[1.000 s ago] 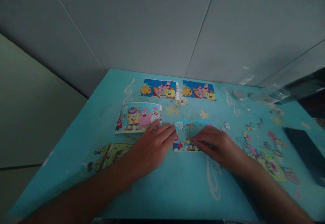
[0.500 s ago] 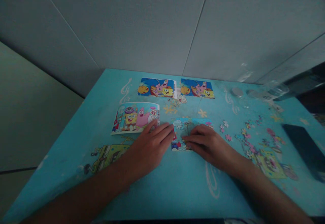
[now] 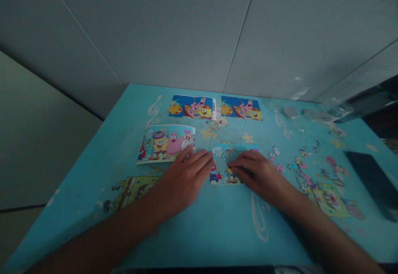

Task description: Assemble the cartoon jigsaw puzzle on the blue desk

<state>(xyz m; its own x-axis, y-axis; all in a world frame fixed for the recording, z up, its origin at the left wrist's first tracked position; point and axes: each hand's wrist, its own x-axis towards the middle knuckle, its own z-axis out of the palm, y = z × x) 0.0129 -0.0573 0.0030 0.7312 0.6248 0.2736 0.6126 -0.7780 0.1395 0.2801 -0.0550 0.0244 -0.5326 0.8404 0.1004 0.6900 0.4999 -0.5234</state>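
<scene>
On puzzle (image 3: pixel 221 164) — right hand (image 3: pixel 257 169), fingertips together, can't tell if holding anything; left hand (image 3: pixel 185 178) at edge, fingers slightly parted.

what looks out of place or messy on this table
Nothing looks spilled or plainly damaged. The untidiest spot is the loose puzzle pieces, scattered unevenly to the right of the partly filled puzzle. The dark flat object on the far right lies slanted, though that hardly seems odd.

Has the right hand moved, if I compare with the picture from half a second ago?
Yes. The right hand has shifted slightly rightward over the jigsaw puzzle, judged against the yellow star-shaped print just beyond it.
</scene>
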